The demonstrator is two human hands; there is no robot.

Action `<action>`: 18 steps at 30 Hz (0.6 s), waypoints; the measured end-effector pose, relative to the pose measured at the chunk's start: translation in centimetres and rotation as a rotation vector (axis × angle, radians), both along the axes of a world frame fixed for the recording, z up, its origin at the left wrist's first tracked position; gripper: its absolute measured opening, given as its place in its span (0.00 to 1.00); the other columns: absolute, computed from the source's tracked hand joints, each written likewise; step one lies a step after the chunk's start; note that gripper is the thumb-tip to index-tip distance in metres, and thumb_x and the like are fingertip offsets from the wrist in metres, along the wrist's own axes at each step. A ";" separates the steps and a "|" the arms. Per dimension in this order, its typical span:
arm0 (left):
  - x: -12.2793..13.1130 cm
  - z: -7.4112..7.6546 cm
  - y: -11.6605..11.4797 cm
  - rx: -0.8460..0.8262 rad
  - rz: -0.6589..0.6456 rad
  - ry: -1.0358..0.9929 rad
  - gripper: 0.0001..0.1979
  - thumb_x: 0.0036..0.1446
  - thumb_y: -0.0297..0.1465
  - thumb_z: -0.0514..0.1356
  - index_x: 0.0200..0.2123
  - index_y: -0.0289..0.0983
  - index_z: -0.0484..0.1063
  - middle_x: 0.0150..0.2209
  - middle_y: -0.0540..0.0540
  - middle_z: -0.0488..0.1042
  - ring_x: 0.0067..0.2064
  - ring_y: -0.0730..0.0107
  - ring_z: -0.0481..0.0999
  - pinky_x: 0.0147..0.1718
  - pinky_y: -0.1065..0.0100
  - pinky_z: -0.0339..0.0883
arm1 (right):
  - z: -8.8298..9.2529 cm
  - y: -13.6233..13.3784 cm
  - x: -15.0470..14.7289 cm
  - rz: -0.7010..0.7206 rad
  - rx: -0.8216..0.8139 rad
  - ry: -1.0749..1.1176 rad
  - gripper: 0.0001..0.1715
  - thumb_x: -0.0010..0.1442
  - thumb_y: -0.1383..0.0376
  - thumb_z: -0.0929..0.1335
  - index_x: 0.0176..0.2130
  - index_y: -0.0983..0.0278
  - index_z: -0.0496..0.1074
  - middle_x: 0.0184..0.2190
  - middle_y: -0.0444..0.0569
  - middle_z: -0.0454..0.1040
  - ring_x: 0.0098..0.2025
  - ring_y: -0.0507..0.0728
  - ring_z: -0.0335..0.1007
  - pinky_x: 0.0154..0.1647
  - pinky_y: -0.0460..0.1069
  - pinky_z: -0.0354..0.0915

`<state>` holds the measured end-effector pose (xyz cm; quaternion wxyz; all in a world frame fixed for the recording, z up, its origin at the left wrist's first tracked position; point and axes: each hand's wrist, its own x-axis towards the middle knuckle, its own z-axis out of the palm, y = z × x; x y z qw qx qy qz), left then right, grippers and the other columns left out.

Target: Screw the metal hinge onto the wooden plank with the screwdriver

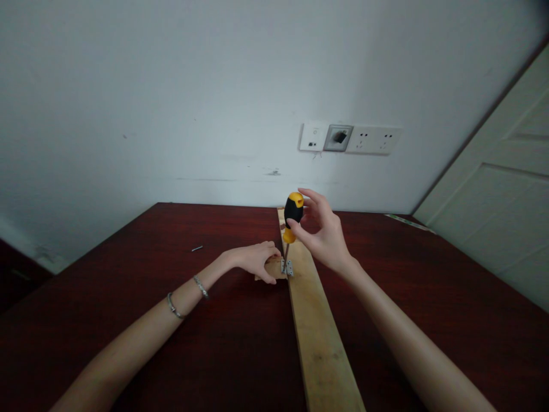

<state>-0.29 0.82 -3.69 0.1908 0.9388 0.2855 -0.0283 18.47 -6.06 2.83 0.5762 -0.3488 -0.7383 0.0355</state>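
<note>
My right hand (322,229) grips a screwdriver (293,210) with a yellow and black handle, held nearly upright. Its shaft runs down to a small metal hinge (289,268), where the tip meets the leaf on the left. That hinge lies across the seam between a long wooden board (319,326) and a short wooden block (274,268). Fingers and thumb of my left hand (256,258) are closed around the block, pressing it against the board's left edge. Whether a screw sits under the tip is too small to tell.
A small metal pin or screw (197,248) lies on the dark red table (223,337), left of my left hand. Behind the table stands a white wall with several socket plates (373,140). At the right is a pale panelled door (506,189), with a thin strip (409,223) near its foot.
</note>
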 end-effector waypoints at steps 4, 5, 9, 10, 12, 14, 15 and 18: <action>0.1 0.2 -0.1 -0.036 0.023 0.070 0.37 0.41 0.48 0.67 0.53 0.36 0.67 0.47 0.43 0.64 0.47 0.62 0.66 0.45 0.68 0.62 | 0.0 0.1 0.2 -0.011 0.012 0.014 0.31 0.56 0.67 0.69 0.57 0.57 0.61 0.50 0.51 0.73 0.43 0.56 0.73 0.43 0.53 0.70; 0.2 0.3 -0.2 -0.041 0.024 0.081 0.38 0.41 0.48 0.67 0.53 0.36 0.67 0.47 0.43 0.64 0.46 0.62 0.66 0.45 0.68 0.62 | 0.0 0.2 0.3 -0.011 0.013 0.021 0.31 0.56 0.67 0.69 0.57 0.57 0.61 0.51 0.51 0.72 0.44 0.57 0.72 0.43 0.53 0.70; 0.2 0.4 -0.3 -0.036 0.013 0.097 0.41 0.42 0.49 0.67 0.56 0.36 0.64 0.48 0.43 0.64 0.47 0.62 0.66 0.47 0.67 0.61 | 0.1 0.4 0.8 -0.012 0.005 0.060 0.31 0.56 0.66 0.70 0.58 0.56 0.61 0.51 0.50 0.72 0.46 0.57 0.72 0.43 0.53 0.71; 0.2 0.4 -0.3 -0.033 0.013 0.101 0.41 0.42 0.49 0.67 0.57 0.36 0.64 0.49 0.42 0.64 0.48 0.61 0.66 0.48 0.67 0.61 | 0.2 0.5 0.9 -0.016 0.006 0.065 0.31 0.56 0.66 0.70 0.58 0.56 0.61 0.51 0.50 0.72 0.46 0.58 0.72 0.43 0.54 0.70; 0.3 0.4 -0.3 -0.034 0.015 0.112 0.42 0.41 0.50 0.67 0.58 0.37 0.62 0.50 0.42 0.64 0.49 0.60 0.66 0.49 0.66 0.61 | 0.4 0.4 1.1 -0.029 0.014 0.068 0.31 0.56 0.66 0.70 0.57 0.56 0.62 0.50 0.50 0.72 0.46 0.58 0.72 0.44 0.54 0.70; 0.3 0.3 -0.3 -0.040 0.013 0.118 0.43 0.41 0.50 0.67 0.58 0.37 0.61 0.51 0.41 0.63 0.50 0.58 0.65 0.50 0.65 0.60 | 0.6 0.4 1.3 -0.040 0.023 0.069 0.31 0.56 0.66 0.70 0.57 0.56 0.62 0.49 0.50 0.73 0.46 0.58 0.72 0.44 0.55 0.70; 0.3 0.2 -0.3 -0.043 0.011 0.118 0.44 0.41 0.50 0.67 0.59 0.37 0.61 0.52 0.41 0.63 0.51 0.57 0.65 0.51 0.64 0.60 | 0.7 0.3 1.4 -0.044 0.024 0.070 0.31 0.56 0.66 0.70 0.57 0.56 0.62 0.50 0.50 0.73 0.46 0.58 0.72 0.43 0.55 0.70; 0.2 0.0 -0.1 -0.055 0.011 0.104 0.48 0.39 0.51 0.68 0.60 0.38 0.59 0.54 0.40 0.63 0.54 0.55 0.63 0.55 0.61 0.58 | 0.9 0.2 1.7 -0.047 0.019 0.083 0.31 0.55 0.66 0.70 0.57 0.56 0.62 0.50 0.51 0.72 0.46 0.58 0.72 0.42 0.54 0.71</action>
